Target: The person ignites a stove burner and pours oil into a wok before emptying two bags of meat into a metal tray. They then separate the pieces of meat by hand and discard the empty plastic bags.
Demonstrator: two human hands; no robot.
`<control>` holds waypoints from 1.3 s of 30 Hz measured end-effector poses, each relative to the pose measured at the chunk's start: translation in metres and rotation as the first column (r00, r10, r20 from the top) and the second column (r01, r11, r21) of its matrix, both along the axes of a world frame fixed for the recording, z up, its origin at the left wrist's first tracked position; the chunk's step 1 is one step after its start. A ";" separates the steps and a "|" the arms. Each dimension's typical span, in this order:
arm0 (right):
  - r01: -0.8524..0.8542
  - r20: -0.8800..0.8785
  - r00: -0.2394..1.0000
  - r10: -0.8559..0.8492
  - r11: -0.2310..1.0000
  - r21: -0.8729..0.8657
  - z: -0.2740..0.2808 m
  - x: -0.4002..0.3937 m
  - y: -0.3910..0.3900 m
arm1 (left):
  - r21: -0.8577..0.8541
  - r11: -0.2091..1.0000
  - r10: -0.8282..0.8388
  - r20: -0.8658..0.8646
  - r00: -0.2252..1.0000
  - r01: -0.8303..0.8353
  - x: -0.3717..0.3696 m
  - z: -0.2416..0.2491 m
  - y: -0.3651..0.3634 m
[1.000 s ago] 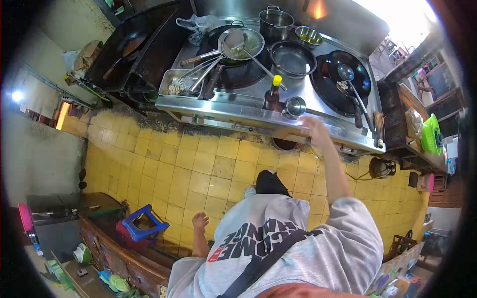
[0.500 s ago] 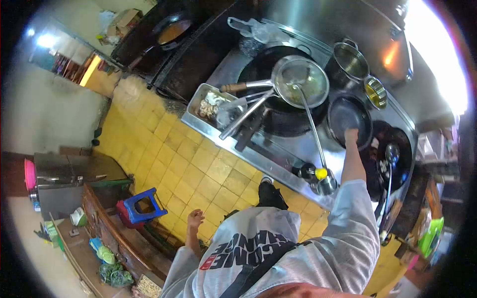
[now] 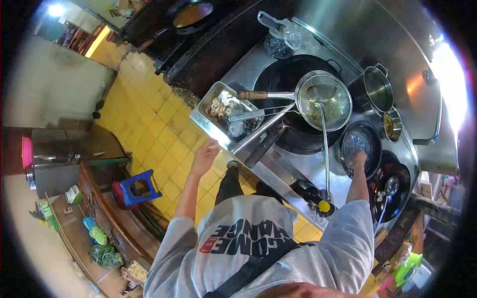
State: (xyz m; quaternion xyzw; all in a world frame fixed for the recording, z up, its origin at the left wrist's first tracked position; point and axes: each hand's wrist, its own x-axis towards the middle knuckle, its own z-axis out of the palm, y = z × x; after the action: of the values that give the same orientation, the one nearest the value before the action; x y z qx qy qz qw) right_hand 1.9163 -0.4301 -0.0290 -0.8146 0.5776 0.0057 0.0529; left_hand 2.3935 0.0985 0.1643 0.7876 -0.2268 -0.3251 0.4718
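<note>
My right hand (image 3: 358,160) reaches out over the steel stove and rests closed on the near rim of a small black pan (image 3: 361,144). My left hand (image 3: 204,156) is raised with its fingers loosely apart and holds nothing. It hovers just in front of the near corner of a steel tray (image 3: 202,115) that holds food scraps and utensils. A steel strainer bowl with a wooden handle (image 3: 325,102) lies over the big black wok (image 3: 283,79). A dark bottle with a yellow cap (image 3: 323,204) stands at the stove's front edge, near my right arm.
A steel pot (image 3: 377,89) and a small bowl of oil (image 3: 392,125) stand behind the pan. A second wok with a ladle (image 3: 392,186) is at the right. A blue stool (image 3: 136,185) stands on the yellow tiled floor beside a wooden counter (image 3: 107,218).
The view has swung closer over the stove. My left hand has risen from my side up to the tray's corner. My right hand stays at the small black pan.
</note>
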 end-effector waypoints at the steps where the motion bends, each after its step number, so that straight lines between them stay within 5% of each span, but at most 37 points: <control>1: 0.014 -0.008 1.000 -0.014 1.000 -0.005 -0.013 -0.017 -0.018 | -0.049 0.999 -0.009 0.117 0.993 0.015 0.014 -0.007 -0.023; 3: -0.238 -0.421 0.878 0.226 0.971 0.025 -0.035 -0.050 -0.061 | -0.045 0.994 -0.079 0.317 0.945 0.098 0.041 -0.005 -0.070; 4: -0.208 -0.430 0.881 0.196 0.978 0.018 0.026 -0.031 -0.020 | 0.014 0.987 -0.151 0.396 0.906 0.159 0.051 0.005 -0.091; 5: -0.069 -0.134 0.989 0.055 0.992 -0.102 0.098 0.021 0.022 | 0.006 0.980 -0.186 0.390 0.902 0.200 0.059 0.004 -0.110; 7: 0.096 0.124 0.990 -0.071 0.974 -0.207 0.136 0.030 0.053 | 0.197 0.917 -0.389 0.640 0.663 0.347 0.070 0.005 -0.140; 9: 0.048 -0.040 0.998 -0.058 0.974 -0.219 0.165 0.031 0.075 | 0.326 0.837 -0.545 0.560 0.624 0.438 0.074 0.012 -0.161; 12: 0.184 0.178 0.974 -0.142 0.951 -0.249 0.238 0.080 0.136 | 0.551 0.665 -0.740 0.397 0.543 0.504 0.082 0.020 -0.190; 13: 0.215 0.253 0.956 -0.150 0.943 -0.255 0.254 0.099 0.159 | 0.535 0.646 -0.759 0.373 0.533 0.545 0.090 0.011 -0.194; 14: 0.331 0.120 0.942 -0.313 0.925 -0.188 0.284 0.139 0.186 | 0.517 0.627 -0.777 0.354 0.521 0.583 0.099 0.003 -0.202; 15: 0.290 0.124 0.955 -0.271 0.940 -0.180 0.273 0.147 0.194 | 0.472 0.562 -0.825 0.258 0.502 0.680 0.105 0.027 -0.205; 16: 0.263 0.402 0.899 -0.173 0.948 -0.178 0.250 0.157 0.205 | 0.464 0.573 -0.819 0.301 0.488 0.675 0.116 0.007 -0.213; 17: 0.197 0.456 0.879 -0.138 0.977 -0.083 0.278 0.198 0.239 | 0.443 0.455 -0.872 0.045 0.488 0.773 0.125 0.012 -0.224; 18: 0.141 0.450 0.891 -0.054 0.977 -0.161 0.219 0.202 0.232 | 0.353 0.461 -0.827 -0.163 0.538 0.814 0.135 -0.011 -0.229; 19: 0.203 0.724 0.637 -0.264 0.964 0.173 0.167 0.224 0.236 | 0.283 0.477 -0.729 -0.402 0.555 0.832 0.142 -0.016 -0.226; 20: -0.157 0.223 0.948 0.226 0.944 -0.289 0.234 0.275 0.283 | 0.298 0.511 -0.606 -0.541 0.583 0.807 0.136 0.007 -0.219; 21: -0.073 0.218 0.974 0.067 0.997 0.020 0.254 0.309 0.310 | 0.165 0.589 -0.532 -0.658 0.533 0.791 0.136 0.009 -0.214; 22: -0.089 0.368 0.926 0.079 0.996 0.012 0.260 0.334 0.335 | 0.001 0.512 -0.379 -0.897 0.227 0.859 0.151 -0.016 -0.223; 23: -0.108 0.397 0.917 0.044 0.984 0.141 0.204 0.358 0.342 | 0.013 0.511 -0.444 -0.852 0.277 0.859 0.142 0.004 -0.215; 24: -0.065 0.490 0.864 -0.120 0.936 0.346 0.255 0.375 0.371 | -0.102 0.493 -0.414 -0.901 0.130 0.864 0.153 -0.005 -0.210; 25: -0.133 0.550 0.834 -0.043 0.952 0.276 0.223 0.397 0.382 | 0.069 0.570 -0.458 -0.801 0.386 0.819 0.137 0.017 -0.194; 26: -0.192 0.634 0.773 -0.031 0.940 0.281 0.229 0.405 0.395 | 0.090 0.556 -0.453 -0.800 0.393 0.826 0.145 0.012 -0.195; 27: -0.088 0.506 0.852 -0.132 0.918 0.387 0.219 0.422 0.401 | 0.100 0.582 -0.449 -0.787 0.422 0.807 0.134 0.022 -0.187; 28: -0.030 0.624 0.731 -0.277 0.900 0.435 0.244 0.415 0.416 | 0.117 0.614 -0.438 -0.772 0.460 0.780 0.132 0.032 -0.181; 30: -0.053 0.712 0.651 -0.265 0.919 0.390 0.222 0.425 0.418 | 0.223 0.622 -0.281 -0.831 0.480 0.750 0.163 -0.020 -0.202; 33: -0.019 0.716 0.648 -0.259 0.935 0.355 0.249 0.411 0.434 | 0.222 0.648 -0.257 -0.837 0.483 0.729 0.135 0.026 -0.181; 35: 0.123 0.655 0.573 -0.492 0.842 0.525 0.256 0.405 0.438 | 0.183 0.641 -0.278 -0.850 0.448 0.745 0.125 0.043 -0.171; 39: 0.111 0.622 0.678 -0.391 0.891 0.440 0.285 0.367 0.450 | 0.039 0.631 -0.279 -0.921 0.273 0.774 0.107 0.047 -0.165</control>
State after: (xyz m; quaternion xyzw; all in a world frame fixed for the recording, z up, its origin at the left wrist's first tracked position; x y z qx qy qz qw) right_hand 2.2830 0.0201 0.2560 -0.6419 0.6111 -0.2009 0.4172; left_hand 2.5007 -0.0663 0.2111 0.4761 -0.1314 -0.8551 0.1576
